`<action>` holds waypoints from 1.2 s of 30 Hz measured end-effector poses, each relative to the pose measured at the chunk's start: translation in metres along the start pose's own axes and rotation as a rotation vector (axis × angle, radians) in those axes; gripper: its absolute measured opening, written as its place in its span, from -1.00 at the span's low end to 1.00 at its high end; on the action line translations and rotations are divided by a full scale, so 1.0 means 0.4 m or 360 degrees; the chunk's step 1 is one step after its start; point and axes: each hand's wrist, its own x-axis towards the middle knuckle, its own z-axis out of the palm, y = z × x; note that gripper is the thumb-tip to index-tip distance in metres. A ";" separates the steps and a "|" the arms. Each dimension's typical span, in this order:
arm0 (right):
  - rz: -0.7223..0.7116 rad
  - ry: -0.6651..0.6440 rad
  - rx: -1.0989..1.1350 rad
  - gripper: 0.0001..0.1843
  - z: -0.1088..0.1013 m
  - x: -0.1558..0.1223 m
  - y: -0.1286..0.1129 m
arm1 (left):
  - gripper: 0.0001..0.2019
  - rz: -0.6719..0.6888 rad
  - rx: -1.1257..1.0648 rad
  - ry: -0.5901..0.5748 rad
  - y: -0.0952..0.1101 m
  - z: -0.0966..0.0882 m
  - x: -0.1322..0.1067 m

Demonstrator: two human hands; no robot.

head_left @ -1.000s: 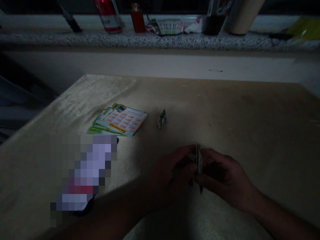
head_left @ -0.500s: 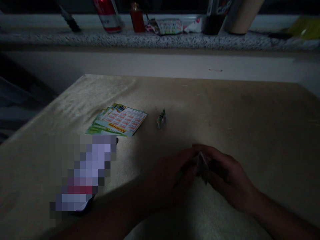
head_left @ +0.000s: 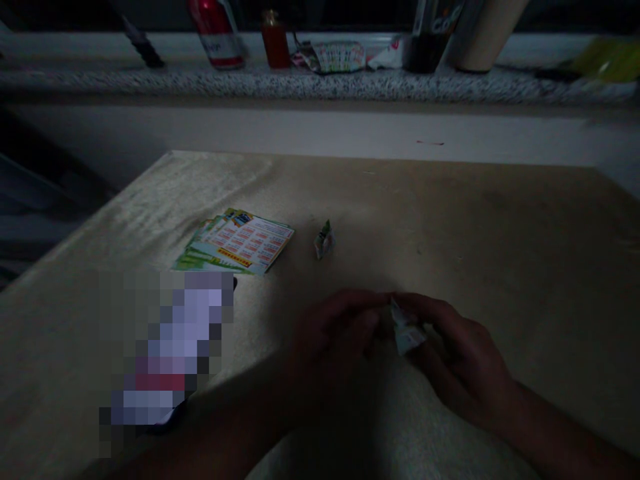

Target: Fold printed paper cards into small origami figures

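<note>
In dim light, my left hand (head_left: 333,333) and my right hand (head_left: 453,357) meet low over a beige table (head_left: 450,220), both pinching a small folded piece of paper (head_left: 406,332) between their fingertips. A second small folded paper piece (head_left: 324,240) stands on the table beyond the hands. A fanned stack of printed green and orange cards (head_left: 235,243) lies flat to the left of it.
A lit phone (head_left: 170,347), blurred out, lies at the front left of the table. Behind the table runs a speckled stone ledge (head_left: 150,77) with a red can (head_left: 216,32), a small red bottle (head_left: 275,39), wrappers (head_left: 340,55) and a pale cylinder (head_left: 483,33).
The paper stood upright on edge between my fingers; now it is tilted flatter and shows a pale face. Both hands have shifted slightly but stay in the same spot.
</note>
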 end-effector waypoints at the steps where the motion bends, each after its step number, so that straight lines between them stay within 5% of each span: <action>1: -0.0021 0.0003 -0.0021 -0.48 -0.001 0.001 -0.001 | -0.80 -0.0112 -0.0102 0.0067 -0.005 0.002 0.007; 7: -0.0173 -0.0002 0.0017 -0.56 -0.009 0.010 -0.007 | -0.72 -0.0500 -0.0359 0.0032 -0.024 -0.001 0.032; 14: -0.0424 0.0085 -0.0149 -0.53 -0.018 0.024 -0.005 | -0.74 -0.0516 -0.0432 -0.0172 -0.033 -0.014 0.027; 22: -0.0443 0.0224 -0.0188 -0.59 -0.031 0.036 -0.022 | -0.76 -0.0587 -0.0347 -0.0192 -0.033 -0.015 0.028; 36: -0.0012 0.0235 0.0164 -0.65 -0.001 0.017 -0.004 | -0.84 -0.0510 -0.0261 -0.0293 -0.017 -0.004 0.021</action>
